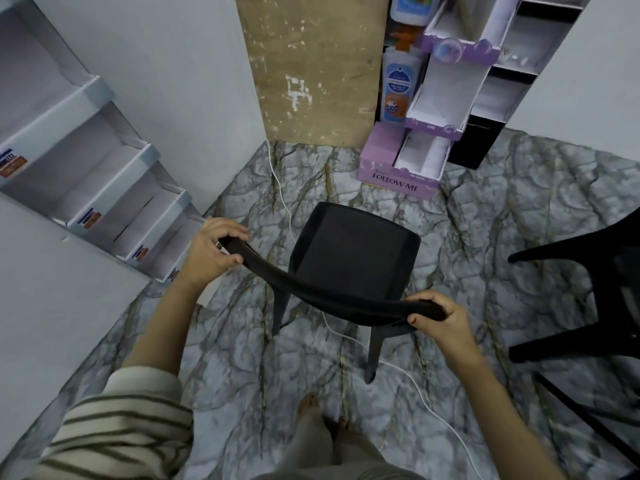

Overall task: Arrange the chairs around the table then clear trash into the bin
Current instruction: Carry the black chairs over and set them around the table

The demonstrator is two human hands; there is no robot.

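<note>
A black plastic chair [353, 251] stands upright on the marbled floor right in front of me, its seat facing away. My left hand [211, 251] grips the left end of its curved backrest. My right hand [440, 320] grips the right end of the same backrest. A second black chair [588, 306] shows partly at the right edge, its legs pointing toward the first chair. No table, bin or trash is in view.
A white tiered cardboard display shelf [90, 188] stands at the left. A purple and white display stand [415, 157] sits behind the chair by a brown wall panel. A white cable [408, 372] runs across the floor under the chair. My bare feet [322, 420] are below.
</note>
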